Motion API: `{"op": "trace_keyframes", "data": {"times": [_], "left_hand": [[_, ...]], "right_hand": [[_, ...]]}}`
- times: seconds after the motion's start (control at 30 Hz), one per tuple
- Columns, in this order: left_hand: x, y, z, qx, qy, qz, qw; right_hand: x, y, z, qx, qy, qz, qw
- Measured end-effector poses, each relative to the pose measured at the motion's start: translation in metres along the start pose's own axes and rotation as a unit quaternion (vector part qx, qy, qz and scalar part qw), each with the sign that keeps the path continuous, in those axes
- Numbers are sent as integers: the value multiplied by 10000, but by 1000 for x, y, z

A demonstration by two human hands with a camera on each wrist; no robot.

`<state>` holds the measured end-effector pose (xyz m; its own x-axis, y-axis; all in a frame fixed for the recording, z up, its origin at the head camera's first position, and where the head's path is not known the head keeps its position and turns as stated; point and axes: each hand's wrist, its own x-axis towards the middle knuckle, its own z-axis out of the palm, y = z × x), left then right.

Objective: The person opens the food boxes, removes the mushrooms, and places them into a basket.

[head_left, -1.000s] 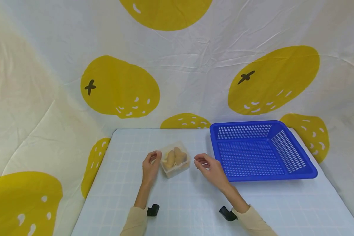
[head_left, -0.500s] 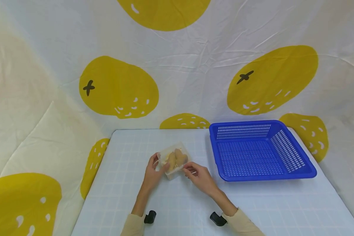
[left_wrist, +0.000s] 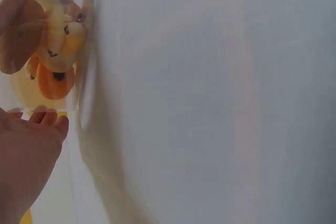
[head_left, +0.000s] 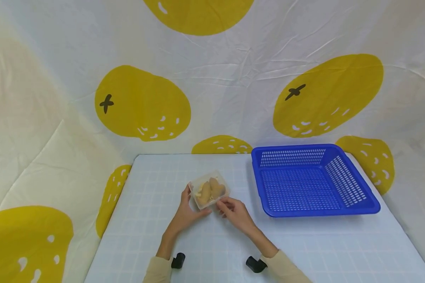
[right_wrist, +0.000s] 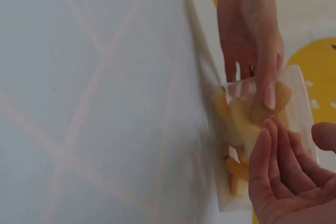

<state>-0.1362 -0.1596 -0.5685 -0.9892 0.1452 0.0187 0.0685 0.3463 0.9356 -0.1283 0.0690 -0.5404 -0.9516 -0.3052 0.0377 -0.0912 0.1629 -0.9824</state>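
A clear plastic box (head_left: 199,183) stands in front of me in the head view. Inside lie two brown potato-like pieces (head_left: 206,192); through the wall, the left wrist view also shows yellow pieces (left_wrist: 74,36) and an orange one (left_wrist: 55,86) with dark ends. My left hand (head_left: 185,214) holds the box by its near left corner, fingers along the left wall and thumb across the front. At the near right corner, my right hand (head_left: 236,214) has its fingers close together against the front wall, thumb apart. Whether the box is lifted I cannot tell.
A blue perforated plastic basket (head_left: 265,212) stands at the right rear of the table (head_left: 156,173), which has a pale checked cover. Behind it hangs a white cloth (head_left: 230,98) with yellow fruit prints. A black wrist camera (head_left: 255,264) sits at each cuff.
My right hand has moved left from beside the basket to the box's near right corner. My left hand has spread its thumb around the front, and the box has turned slightly.
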Motion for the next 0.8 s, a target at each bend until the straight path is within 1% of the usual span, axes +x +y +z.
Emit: {"op": "trace_keyframes", "data": {"times": [0.1, 0.2, 0.27, 0.37, 0.47, 0.63, 0.8], "left_hand": [[3, -2, -1, 52, 49, 156, 9999], [5, -5, -3, 22, 50, 253, 9997], [7, -6, -4, -23, -3, 295, 9996], [9, -7, -6, -24, -78, 353, 9993], [10, -6, -8, -40, -48, 411, 9991], [13, -5, -10, 5, -12, 494, 9988], [15, -3, -10, 90, -54, 627, 9980]], "right_hand": [[4, -1, 5, 509, 54, 518, 9973], [9, -4, 11, 984, 215, 1041, 9895], [11, -5, 15, 1152, 342, 1208, 9854], [12, -7, 19, 1190, 499, 1215, 9842], [13, -8, 21, 1195, 570, 1112, 9849], [15, -9, 22, 1183, 734, 1079, 9844], [13, -9, 25, 1149, 1054, 1242, 9799]]}}
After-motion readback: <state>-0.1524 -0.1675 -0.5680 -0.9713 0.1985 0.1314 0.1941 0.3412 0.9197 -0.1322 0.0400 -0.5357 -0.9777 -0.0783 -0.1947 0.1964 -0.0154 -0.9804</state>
